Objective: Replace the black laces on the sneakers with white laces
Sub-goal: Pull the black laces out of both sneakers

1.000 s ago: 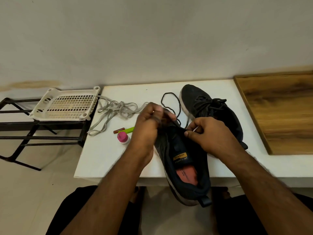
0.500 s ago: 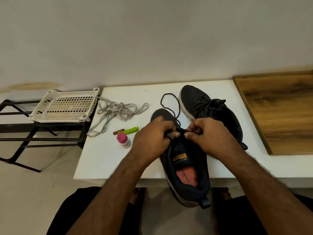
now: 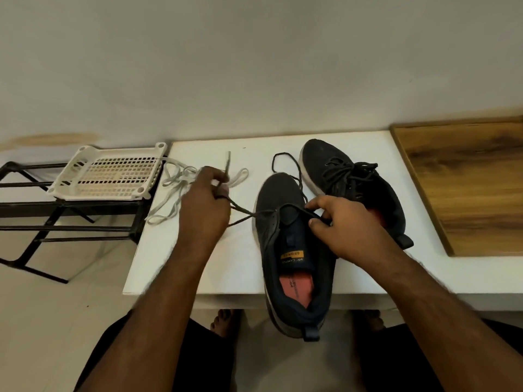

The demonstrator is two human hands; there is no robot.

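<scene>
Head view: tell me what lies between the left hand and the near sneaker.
In the head view, a taut stretch of black lace spans from the left hand to the near sneaker over bare white table.

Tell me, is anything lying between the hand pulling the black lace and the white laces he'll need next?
Nothing visible does. The left hand, gripping the black lace, sits right beside the white laces on the white table; part of that pile is hidden behind the hand.
</scene>
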